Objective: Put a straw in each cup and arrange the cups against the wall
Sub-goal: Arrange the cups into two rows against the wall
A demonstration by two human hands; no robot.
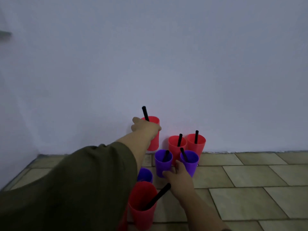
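Left red cup (154, 137) is upright, touching the wall (166, 64), gripped by the left hand (145, 127), with a black straw (145, 113) leaning left. Middle red cup (175, 147) and right red cup (198, 145) stand touching at the wall, each with a black straw. In front of them are the left purple cup (162, 165), held low by the right hand (178, 177), and the right purple cup (190, 163), both with straws. Third purple cup (145, 175) is closer. Near red cup (143, 210) is closest, its straw tilted right.
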